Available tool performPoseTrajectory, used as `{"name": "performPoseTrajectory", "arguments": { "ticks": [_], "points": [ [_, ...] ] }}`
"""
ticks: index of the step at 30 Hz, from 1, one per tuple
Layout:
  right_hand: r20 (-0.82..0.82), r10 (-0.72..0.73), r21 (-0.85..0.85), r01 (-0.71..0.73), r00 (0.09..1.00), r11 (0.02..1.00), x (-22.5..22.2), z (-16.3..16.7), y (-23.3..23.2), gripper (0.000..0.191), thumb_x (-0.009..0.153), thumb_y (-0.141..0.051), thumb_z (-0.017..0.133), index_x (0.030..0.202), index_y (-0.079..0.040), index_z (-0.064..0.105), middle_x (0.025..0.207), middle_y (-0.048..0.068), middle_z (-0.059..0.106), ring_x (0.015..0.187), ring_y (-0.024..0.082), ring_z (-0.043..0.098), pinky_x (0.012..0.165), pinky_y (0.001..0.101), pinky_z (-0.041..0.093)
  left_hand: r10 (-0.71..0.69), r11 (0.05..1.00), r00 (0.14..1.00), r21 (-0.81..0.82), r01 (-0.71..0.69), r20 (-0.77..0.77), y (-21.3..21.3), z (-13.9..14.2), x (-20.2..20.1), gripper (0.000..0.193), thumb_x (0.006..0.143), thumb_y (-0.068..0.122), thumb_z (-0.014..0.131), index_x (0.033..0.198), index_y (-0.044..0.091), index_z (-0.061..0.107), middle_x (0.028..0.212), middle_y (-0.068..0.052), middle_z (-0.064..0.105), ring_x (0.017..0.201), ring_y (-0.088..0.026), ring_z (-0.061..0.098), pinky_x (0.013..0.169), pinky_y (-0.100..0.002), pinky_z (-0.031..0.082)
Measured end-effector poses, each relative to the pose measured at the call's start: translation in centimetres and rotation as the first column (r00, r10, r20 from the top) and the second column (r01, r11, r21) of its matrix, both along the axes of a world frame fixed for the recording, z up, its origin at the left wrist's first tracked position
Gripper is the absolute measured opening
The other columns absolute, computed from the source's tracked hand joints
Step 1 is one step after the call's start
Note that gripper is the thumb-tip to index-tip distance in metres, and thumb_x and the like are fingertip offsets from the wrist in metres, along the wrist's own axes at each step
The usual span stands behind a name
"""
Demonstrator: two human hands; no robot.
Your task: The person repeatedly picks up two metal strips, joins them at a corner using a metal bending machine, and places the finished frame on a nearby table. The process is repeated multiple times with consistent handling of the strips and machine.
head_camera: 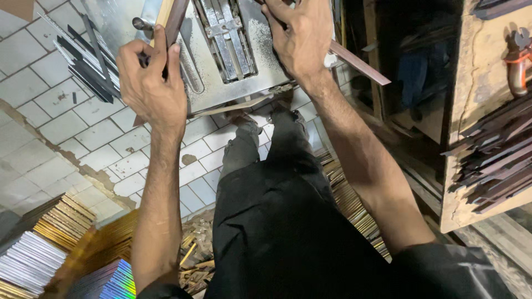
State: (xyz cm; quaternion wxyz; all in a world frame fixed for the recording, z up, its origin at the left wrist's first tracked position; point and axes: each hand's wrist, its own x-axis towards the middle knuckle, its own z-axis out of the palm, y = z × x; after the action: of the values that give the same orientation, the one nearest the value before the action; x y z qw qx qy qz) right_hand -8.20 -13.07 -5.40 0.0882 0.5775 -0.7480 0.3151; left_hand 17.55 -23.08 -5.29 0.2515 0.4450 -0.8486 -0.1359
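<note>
My left hand grips a narrow brown moulding strip against the left side of a grey metal machine table. My right hand presses on the table's right part, over another brown strip that sticks out to the right beyond the edge. A metal guide with parallel slots runs down the middle of the table between my hands. Sawdust lies on the table near my right hand. My legs in dark trousers stand below the machine.
A bundle of dark strips lies on the white tiled floor at the left. Stacks of gold and shiny mouldings sit bottom left. A worn wooden bench with dark strips stands at the right.
</note>
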Motion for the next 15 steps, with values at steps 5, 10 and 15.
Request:
{"name": "performPoseTrajectory", "arguments": {
  "ticks": [5, 10, 15],
  "points": [
    [0.022, -0.022, -0.03, 0.023, 1.0, 0.999, 0.1, 0.0, -0.1, 0.011, 0.095, -0.017, 0.086, 0.102, -0.01, 0.081, 0.088, 0.009, 0.065, 0.083, 0.028, 0.058, 0.073, 0.0422, 0.043, -0.029, 0.997, 1.0, -0.07, 0.028, -0.011, 0.0, -0.4, 0.0, 0.033, 0.105, 0.016, 0.079, 0.137, 0.012, 0.074, 0.109, -0.003, 0.054, 0.1, -0.02, 0.057, 0.081, -0.038, 0.048],
    [0.022, 0.017, -0.033, -0.016, 1.0, 0.999, -0.2, -1.1, 0.3, 0.004, 0.094, -0.01, 0.083, 0.096, -0.01, 0.079, 0.082, 0.009, 0.069, 0.075, 0.029, 0.063, 0.07, 0.0421, 0.044, -0.023, 0.999, 0.999, -0.04, 0.021, -0.036, 0.2, -0.7, 0.2, 0.028, 0.107, 0.013, 0.078, 0.135, 0.01, 0.073, 0.111, -0.003, 0.055, 0.098, -0.019, 0.058, 0.081, -0.037, 0.05],
    [0.004, -0.011, -0.027, 0.011, 1.0, 1.0, -0.4, -2.3, 0.5, 0.006, 0.09, -0.01, 0.083, 0.094, -0.011, 0.079, 0.077, 0.007, 0.068, 0.07, 0.027, 0.062, 0.066, 0.0415, 0.045, -0.019, 1.0, 0.999, -0.018, 0.018, -0.039, -0.1, -0.8, 0.1, 0.031, 0.105, 0.014, 0.079, 0.136, 0.009, 0.076, 0.107, -0.003, 0.055, 0.095, -0.018, 0.058, 0.077, -0.036, 0.048]
  ]
}}
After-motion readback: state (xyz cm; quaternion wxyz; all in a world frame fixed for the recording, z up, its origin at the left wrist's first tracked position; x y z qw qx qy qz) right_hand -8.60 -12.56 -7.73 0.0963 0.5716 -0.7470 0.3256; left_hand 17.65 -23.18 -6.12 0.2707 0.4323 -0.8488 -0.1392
